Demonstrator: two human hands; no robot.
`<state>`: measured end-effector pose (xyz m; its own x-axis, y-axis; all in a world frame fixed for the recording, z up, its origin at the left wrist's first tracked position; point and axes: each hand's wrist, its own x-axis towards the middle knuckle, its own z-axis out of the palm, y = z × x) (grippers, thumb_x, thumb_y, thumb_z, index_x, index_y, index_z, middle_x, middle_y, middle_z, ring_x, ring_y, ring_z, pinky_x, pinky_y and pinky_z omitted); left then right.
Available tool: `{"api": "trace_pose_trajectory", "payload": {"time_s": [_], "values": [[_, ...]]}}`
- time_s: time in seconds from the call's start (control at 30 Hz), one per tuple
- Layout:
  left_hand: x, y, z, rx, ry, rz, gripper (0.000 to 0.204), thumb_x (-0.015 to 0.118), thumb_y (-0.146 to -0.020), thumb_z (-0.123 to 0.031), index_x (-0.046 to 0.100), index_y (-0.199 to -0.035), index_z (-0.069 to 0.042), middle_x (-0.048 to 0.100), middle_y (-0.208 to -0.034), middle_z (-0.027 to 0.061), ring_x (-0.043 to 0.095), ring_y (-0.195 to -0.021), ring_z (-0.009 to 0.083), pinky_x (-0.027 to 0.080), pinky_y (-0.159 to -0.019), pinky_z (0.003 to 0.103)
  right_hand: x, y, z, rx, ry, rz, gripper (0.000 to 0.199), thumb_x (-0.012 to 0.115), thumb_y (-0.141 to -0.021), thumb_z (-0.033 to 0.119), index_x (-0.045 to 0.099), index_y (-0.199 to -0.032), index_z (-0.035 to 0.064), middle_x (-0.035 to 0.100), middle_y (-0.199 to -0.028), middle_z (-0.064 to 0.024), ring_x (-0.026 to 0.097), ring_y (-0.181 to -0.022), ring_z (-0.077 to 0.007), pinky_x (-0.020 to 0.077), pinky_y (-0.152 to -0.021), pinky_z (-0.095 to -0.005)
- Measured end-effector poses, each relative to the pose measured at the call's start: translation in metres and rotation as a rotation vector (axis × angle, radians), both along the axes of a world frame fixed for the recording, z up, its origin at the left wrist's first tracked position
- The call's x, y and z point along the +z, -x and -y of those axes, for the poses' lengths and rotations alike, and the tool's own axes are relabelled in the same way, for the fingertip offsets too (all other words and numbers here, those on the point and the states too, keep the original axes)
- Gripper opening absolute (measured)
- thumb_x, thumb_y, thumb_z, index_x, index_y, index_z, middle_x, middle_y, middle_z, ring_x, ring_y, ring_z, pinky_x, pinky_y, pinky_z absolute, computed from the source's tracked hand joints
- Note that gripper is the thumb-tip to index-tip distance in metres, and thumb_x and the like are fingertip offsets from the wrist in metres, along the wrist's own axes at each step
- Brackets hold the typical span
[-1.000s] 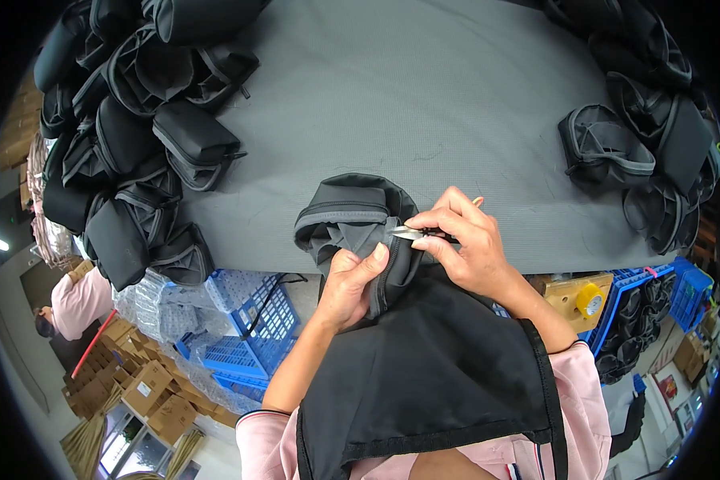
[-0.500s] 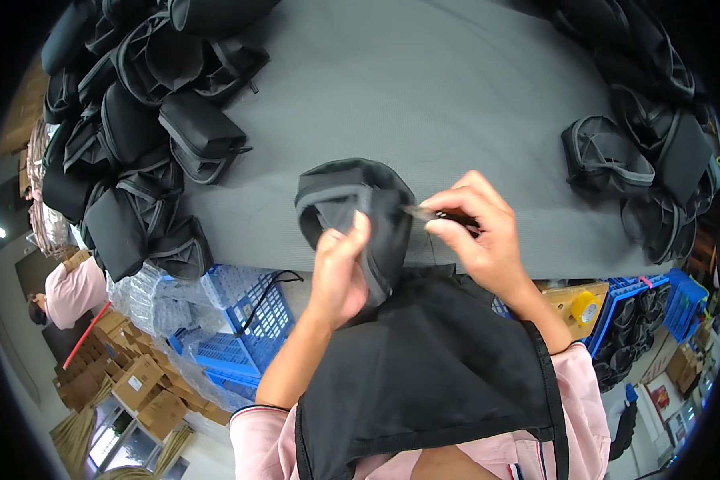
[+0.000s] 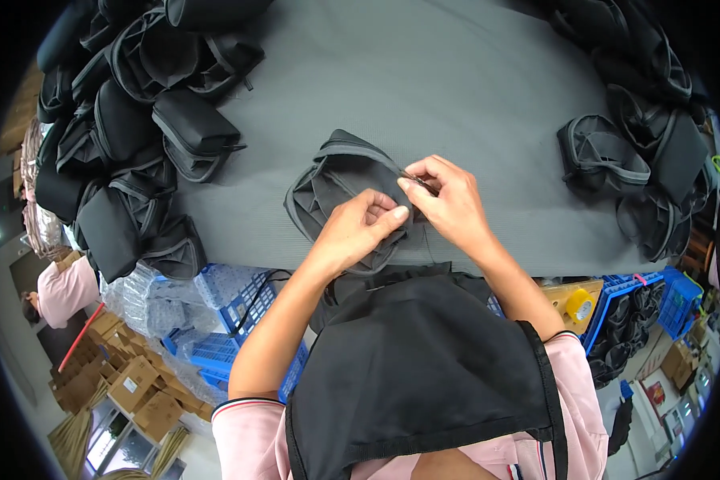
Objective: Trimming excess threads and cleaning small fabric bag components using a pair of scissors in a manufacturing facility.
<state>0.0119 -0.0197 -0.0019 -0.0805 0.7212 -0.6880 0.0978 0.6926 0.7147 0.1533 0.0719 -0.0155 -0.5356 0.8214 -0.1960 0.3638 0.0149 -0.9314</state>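
A black zip pouch [image 3: 322, 194] lies open on the grey table in front of me, its inner folds and grey-edged rim showing. My left hand [image 3: 358, 230] reaches across it and pinches its right edge between thumb and fingers. In my right hand [image 3: 450, 200] is a pair of dark thread snips [image 3: 422, 184], mostly covered by the fingers, with the tip against the pouch's right rim. Both hands are close together. A thin loose thread hangs just below them over the table.
Similar black pouches [image 3: 128, 120] are heaped at the left, and more pouches [image 3: 600, 156] lie at the right. The grey table [image 3: 456, 88] ends near my black apron [image 3: 424, 360]. Below its edge stand blue crates [image 3: 252, 300] and a yellow tape roll [image 3: 578, 305].
The pouch has turned and tilted, so its open inside shows more. My left hand has moved to its right edge, and my right hand has come up and left, closer to it.
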Motion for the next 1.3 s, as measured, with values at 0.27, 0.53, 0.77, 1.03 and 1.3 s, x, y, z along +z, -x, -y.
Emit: {"api": "trace_pose_trajectory", "payload": {"time_s": [0.27, 0.53, 0.77, 1.03, 1.3], "values": [[-0.018, 0.003, -0.027, 0.1, 0.073, 0.298, 0.046, 0.067, -0.08, -0.036, 0.051, -0.091, 0.005, 0.053, -0.078, 0.0082, 0.06, -0.065, 0.0158, 0.054, -0.059, 0.025, -0.019, 0.006, -0.027, 0.118, 0.774, -0.102, 0.018, 0.066, -0.081, 0.02, 0.064, -0.085, 0.0025, 0.055, -0.069, 0.0017, 0.046, -0.056, -0.0033, 0.0343, -0.047, -0.0203], [-0.028, -0.006, -0.032, 0.254, 0.07, 0.266, 0.026, 0.064, -0.083, -0.018, 0.055, -0.094, 0.004, 0.059, -0.078, 0.0083, 0.059, -0.06, 0.0136, 0.053, -0.053, 0.023, -0.024, -0.044, 0.006, -0.011, -0.508, -0.021, 0.024, 0.059, -0.069, -0.005, 0.064, -0.09, 0.0057, 0.06, -0.073, -0.0065, 0.059, -0.063, -0.0221, 0.0436, -0.055, -0.0316], [-0.032, -0.004, -0.033, 0.259, 0.076, 0.302, 0.03, 0.067, -0.081, -0.021, 0.054, -0.094, 0.003, 0.06, -0.079, 0.009, 0.061, -0.063, 0.0136, 0.054, -0.054, 0.023, -0.003, -0.064, -0.01, 0.334, -0.378, 0.126, 0.024, 0.068, -0.073, 0.015, 0.06, -0.095, 0.0093, 0.059, -0.074, -0.0039, 0.058, -0.063, -0.023, 0.0429, -0.058, -0.0337], [-0.034, -0.003, -0.031, 0.239, 0.063, 0.319, 0.029, 0.066, -0.082, -0.02, 0.055, -0.096, 0.003, 0.061, -0.08, 0.0083, 0.061, -0.065, 0.0132, 0.054, -0.056, 0.023, -0.008, -0.053, -0.043, 0.661, -0.504, 0.087, 0.022, 0.069, -0.072, 0.017, 0.062, -0.092, 0.0108, 0.06, -0.074, -0.0021, 0.059, -0.07, -0.0217, 0.0414, -0.063, -0.0357], [-0.033, -0.003, -0.032, 0.25, 0.07, 0.341, 0.03, 0.065, -0.083, -0.017, 0.055, -0.101, 0.005, 0.061, -0.082, 0.01, 0.058, -0.064, 0.0126, 0.052, -0.055, 0.023, -0.01, -0.046, -0.058, 0.799, -0.598, 0.023, 0.021, 0.07, -0.07, 0.019, 0.063, -0.089, 0.0128, 0.06, -0.072, 0.0017, 0.058, -0.071, -0.0158, 0.0373, -0.062, -0.031]]}}
